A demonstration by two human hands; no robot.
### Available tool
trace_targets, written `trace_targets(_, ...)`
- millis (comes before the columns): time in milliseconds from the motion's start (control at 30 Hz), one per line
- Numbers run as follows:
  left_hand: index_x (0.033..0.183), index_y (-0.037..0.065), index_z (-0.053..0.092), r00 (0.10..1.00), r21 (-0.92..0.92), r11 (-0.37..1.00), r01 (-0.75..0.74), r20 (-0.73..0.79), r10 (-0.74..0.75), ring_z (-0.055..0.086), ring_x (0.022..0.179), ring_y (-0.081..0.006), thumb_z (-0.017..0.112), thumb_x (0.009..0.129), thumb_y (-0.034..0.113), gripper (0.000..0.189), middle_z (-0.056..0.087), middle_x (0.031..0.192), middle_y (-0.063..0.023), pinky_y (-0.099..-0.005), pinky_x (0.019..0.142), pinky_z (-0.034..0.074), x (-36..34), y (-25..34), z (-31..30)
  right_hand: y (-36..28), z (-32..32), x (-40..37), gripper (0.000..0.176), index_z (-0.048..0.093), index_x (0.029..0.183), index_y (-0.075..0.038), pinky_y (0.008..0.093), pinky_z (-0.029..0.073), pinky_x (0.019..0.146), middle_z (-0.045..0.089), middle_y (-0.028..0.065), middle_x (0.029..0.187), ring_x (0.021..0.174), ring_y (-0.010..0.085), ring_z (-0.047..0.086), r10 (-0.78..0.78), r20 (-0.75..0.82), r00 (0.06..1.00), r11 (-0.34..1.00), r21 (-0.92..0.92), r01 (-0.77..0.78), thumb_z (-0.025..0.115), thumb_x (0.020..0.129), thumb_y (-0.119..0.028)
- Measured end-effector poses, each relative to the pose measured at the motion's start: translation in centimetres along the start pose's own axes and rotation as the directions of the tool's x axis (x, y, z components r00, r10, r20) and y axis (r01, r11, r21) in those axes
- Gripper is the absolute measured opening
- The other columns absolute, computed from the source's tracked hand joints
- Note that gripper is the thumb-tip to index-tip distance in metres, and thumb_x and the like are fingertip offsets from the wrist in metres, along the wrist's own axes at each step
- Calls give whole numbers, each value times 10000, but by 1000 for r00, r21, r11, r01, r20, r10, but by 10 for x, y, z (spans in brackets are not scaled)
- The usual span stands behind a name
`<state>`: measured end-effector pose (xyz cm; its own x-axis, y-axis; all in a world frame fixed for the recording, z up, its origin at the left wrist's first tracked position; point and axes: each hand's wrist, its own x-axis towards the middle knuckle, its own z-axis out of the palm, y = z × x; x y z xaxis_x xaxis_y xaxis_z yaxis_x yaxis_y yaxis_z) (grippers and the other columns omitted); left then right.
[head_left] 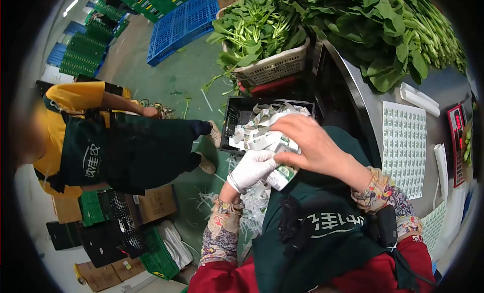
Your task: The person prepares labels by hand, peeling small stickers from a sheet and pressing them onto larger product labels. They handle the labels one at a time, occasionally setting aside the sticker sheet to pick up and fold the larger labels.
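The white-gloved left hand (252,168) grips a bundle of green-and-white paper label strips (285,175) above the black plastic crate (231,122) beside the tabletop's edge. The bare right hand (312,147) curls over the bundle; whether it grips, I cannot tell.

The scene is seen through a single head-worn camera, pointed forward and steeply down, with a fisheye lens by which the edges are bent and darkened. The left hand (250,168) and right hand (315,147) are caught close, just below the centre, above the apron (322,232). The green floor (166,76) is taken in farther off on the left, the steel table (373,106) on the right.
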<state>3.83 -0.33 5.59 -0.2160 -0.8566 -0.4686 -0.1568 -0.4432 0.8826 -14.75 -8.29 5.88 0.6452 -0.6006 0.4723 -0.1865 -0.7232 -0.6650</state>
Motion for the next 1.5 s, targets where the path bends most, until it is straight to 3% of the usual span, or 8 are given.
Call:
trace_targets(33,828,41,659,998,-22,999,-42,49,43,410,610,-8,607,871,266,234,525,674,83,-184,504,335,-5,9,1,3,5,3,444,580,1011,1,361,458,754,595,125,925,918,306,554,-88,33,996,993,82,85,645,785,-375)
trace_targets(100,806,36,654,999,-21,1000,-19,50,20,446,574,-23,643,841,233,201,533,640,60,-193,519,367,-6,-3,-11,5,-3,6,367,632,941,0,334,467,672,619,121,756,746,259,607,113,541,833,883,329,-334,641,807,-341)
trace_targets(567,775,13,633,877,-149,969,-196,-468,106,487,635,-39,639,841,168,169,563,687,45,-210,589,398,-25,-31,-19,6,-3,0,223,641,821,-10,275,424,541,569,66,599,549,108,512,322,443,837,825,303,-477,618,846,-230)
trace_targets(867,799,-21,643,677,-89,945,-316,-718,159,498,663,-45,620,860,158,190,586,726,16,-219,617,415,-37,-51,-43,-18,45,22,153,616,733,-2,375,441,532,564,167,608,573,323,573,230,183,956,914,296,-277,611,799,-140)
trace_targets(1100,783,-6,643,730,-282,894,-349,-680,71,488,652,-34,610,867,158,187,587,728,25,-211,603,401,-45,-77,-53,-21,61,24,159,598,701,13,401,442,523,562,185,604,574,358,564,128,158,979,932,320,-173,601,788,-120)
trace_targets(1167,771,-4,633,662,-131,916,-380,-730,170,466,639,-31,603,860,136,169,571,709,36,-206,583,381,-50,-77,-46,-23,51,28,173,616,724,11,376,447,525,567,171,598,546,323,568,160,270,949,905,344,-250,609,787,-150)
trace_targets(1300,737,-17,605,834,-63,985,-160,-543,100,416,609,-28,603,856,135,192,513,659,57,-211,537,347,-72,-60,-42,-21,26,40,273,638,774,7,353,456,567,596,148,621,572,251,590,133,537,833,876,329,-353,612,804,-263)
trace_targets(1500,664,-17,592,870,151,981,-119,-460,176,404,578,-28,611,851,160,258,517,603,36,-223,512,353,-78,-36,-35,-25,21,38,321,638,798,7,345,460,601,617,128,649,611,239,597,100,754,649,869,251,-425,624,798,-314)
